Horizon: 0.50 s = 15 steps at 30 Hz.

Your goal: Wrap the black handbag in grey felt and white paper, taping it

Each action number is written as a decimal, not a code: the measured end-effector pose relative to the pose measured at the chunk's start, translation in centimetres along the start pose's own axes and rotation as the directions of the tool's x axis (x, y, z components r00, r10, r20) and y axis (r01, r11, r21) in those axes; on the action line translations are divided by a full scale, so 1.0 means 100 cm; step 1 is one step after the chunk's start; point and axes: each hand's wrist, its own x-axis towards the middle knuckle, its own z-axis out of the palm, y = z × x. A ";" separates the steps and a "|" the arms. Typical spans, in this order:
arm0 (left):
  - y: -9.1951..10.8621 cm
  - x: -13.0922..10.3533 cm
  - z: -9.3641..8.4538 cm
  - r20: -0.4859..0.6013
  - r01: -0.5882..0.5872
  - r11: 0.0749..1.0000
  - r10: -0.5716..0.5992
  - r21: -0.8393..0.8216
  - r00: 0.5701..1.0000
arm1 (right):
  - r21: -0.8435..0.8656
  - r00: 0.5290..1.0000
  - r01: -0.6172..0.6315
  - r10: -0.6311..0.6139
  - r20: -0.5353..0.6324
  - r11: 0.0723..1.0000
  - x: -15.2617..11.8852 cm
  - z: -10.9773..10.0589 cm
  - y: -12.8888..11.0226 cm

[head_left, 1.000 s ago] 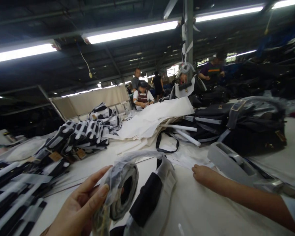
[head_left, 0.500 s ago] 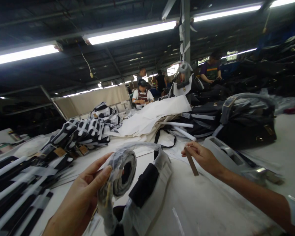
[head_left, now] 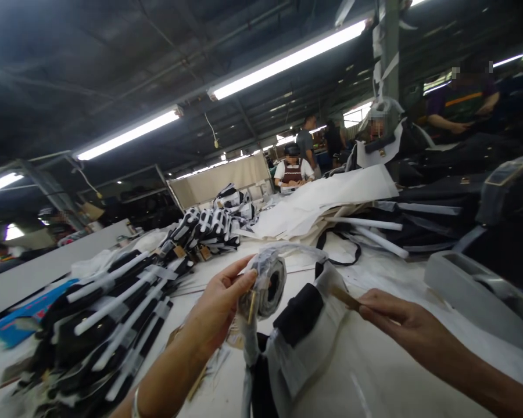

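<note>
My left hand (head_left: 220,302) pinches the edge of a coiled strap (head_left: 272,284) wrapped in clear plastic. The strap arches over and joins a black piece (head_left: 298,313) partly covered in white wrapping (head_left: 318,342), standing on the white table. In my right hand (head_left: 392,313) is a small brown strip (head_left: 345,297), held between thumb and fingers. The strip's tip is at the right side of the white wrapping; whether it touches cannot be made out.
Bundled black straps with white tubes (head_left: 126,307) cover the left. White sheets (head_left: 326,200) lie ahead. A grey tape dispenser (head_left: 475,296) and black bags (head_left: 505,244) stand at right. A person in a white shirt (head_left: 294,171) sits beyond.
My right hand has brought the brown strip left and closer to the wrapped black piece, and the strip has tilted flatter. The view has turned left; my left hand still holds the coil.
</note>
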 end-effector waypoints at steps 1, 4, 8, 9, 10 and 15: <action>0.000 0.000 0.001 0.001 -0.001 1.000 0.001 0.009 1.000 | 0.027 0.998 -0.016 0.014 0.058 1.000 0.002 0.006 -0.022; 0.001 -0.001 0.005 0.024 -0.012 0.999 0.011 0.040 1.000 | 0.172 0.987 -0.119 0.097 0.130 0.978 0.007 0.024 -0.067; 0.003 -0.004 0.011 0.066 -0.054 0.993 0.047 0.108 0.997 | 0.301 0.984 -0.121 0.073 0.163 0.946 0.021 0.043 -0.087; 0.003 -0.005 0.012 0.081 -0.064 0.990 0.054 0.127 0.995 | 0.320 0.985 -0.110 0.059 0.164 0.941 0.026 0.047 -0.089; 0.002 -0.006 0.013 0.099 -0.071 0.987 0.056 0.145 0.993 | 0.336 0.986 -0.099 0.048 0.158 0.936 0.031 0.051 -0.091; 0.003 -0.012 0.020 0.132 -0.104 0.971 0.076 0.214 0.988 | 0.496 0.989 -0.089 0.017 0.147 0.864 0.050 0.070 -0.102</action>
